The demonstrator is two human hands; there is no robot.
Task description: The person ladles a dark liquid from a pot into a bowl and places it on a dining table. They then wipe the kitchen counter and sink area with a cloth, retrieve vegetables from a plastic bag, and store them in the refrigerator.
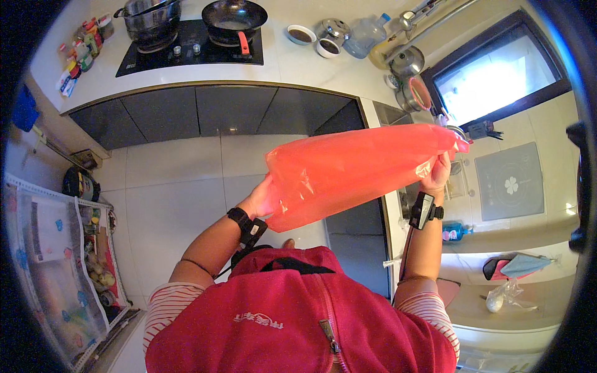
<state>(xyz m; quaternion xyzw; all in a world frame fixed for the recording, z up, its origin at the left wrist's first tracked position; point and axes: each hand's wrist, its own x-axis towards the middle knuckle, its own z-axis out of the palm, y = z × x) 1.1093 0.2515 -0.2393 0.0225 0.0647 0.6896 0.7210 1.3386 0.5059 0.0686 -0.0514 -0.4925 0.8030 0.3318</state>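
A large red plastic bag (354,168) stretches between my two hands, above the tiled floor and the cabinet fronts. My left hand (262,196) is at the bag's wider end, its fingers partly hidden behind the translucent film. At the bag's narrower, bunched end, my right hand (438,173) grips the plastic from below. Both wrists carry black straps with small devices. The bag's inside cannot be seen.
A black induction cooktop (191,53) holds a steel pot (151,23) and a wok (233,21) with a red handle. Two bowls (301,35) stand beside a water jug (366,37). A covered storage rack (60,252) is at the left; a window (499,74) is upper right.
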